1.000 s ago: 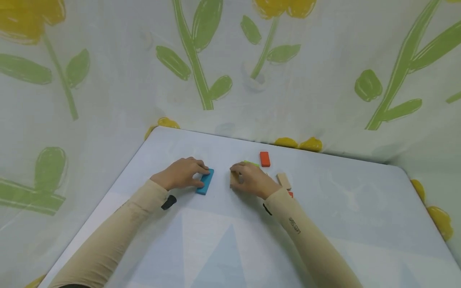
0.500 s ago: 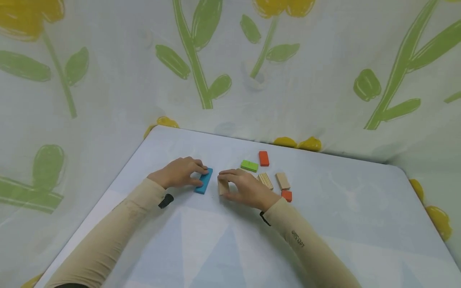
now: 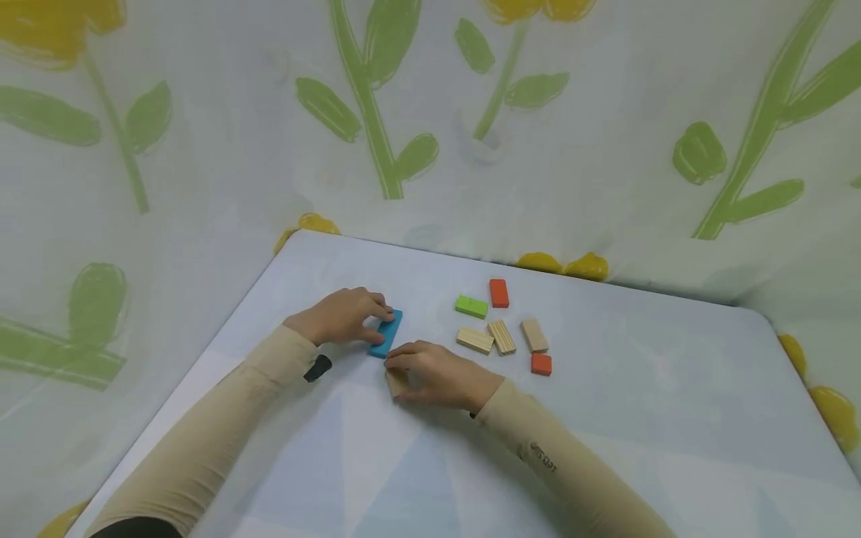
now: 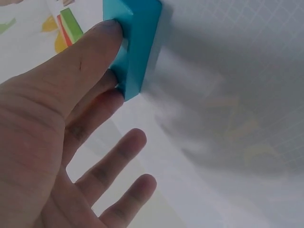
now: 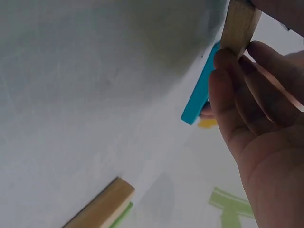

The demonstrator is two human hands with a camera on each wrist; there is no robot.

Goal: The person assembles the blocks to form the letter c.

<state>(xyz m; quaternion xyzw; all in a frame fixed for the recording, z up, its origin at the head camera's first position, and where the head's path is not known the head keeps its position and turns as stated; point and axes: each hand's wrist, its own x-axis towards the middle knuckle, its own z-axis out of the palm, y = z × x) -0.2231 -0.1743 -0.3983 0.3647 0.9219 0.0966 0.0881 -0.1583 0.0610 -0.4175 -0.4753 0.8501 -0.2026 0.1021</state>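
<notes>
My left hand (image 3: 346, 315) holds a flat blue block (image 3: 386, 335) on the table, its thumb and fingertips on the block's left side. In the left wrist view the thumb lies on the blue block (image 4: 140, 47), while the two outer fingers extend away from it. My right hand (image 3: 440, 377) pinches a plain wooden block (image 3: 395, 382) between thumb and fingertips, just in front of the blue block's near end. From the right wrist, the wooden block (image 5: 240, 28) overlaps the upper end of the blue one (image 5: 199, 92). Fingers partly cover both blocks.
Right of the hands lie a green block (image 3: 471, 306), a red block (image 3: 499, 293), a pale wooden block (image 3: 474, 340), a striped wooden block (image 3: 501, 338), another wooden block (image 3: 534, 335) and a short red block (image 3: 541, 364). A flowered cloth wall (image 3: 605, 172) borders the table.
My right hand has carried the wooden block left and toward the front, from near the green block to beside the blue block's near end. The left hand stays at the blue block.
</notes>
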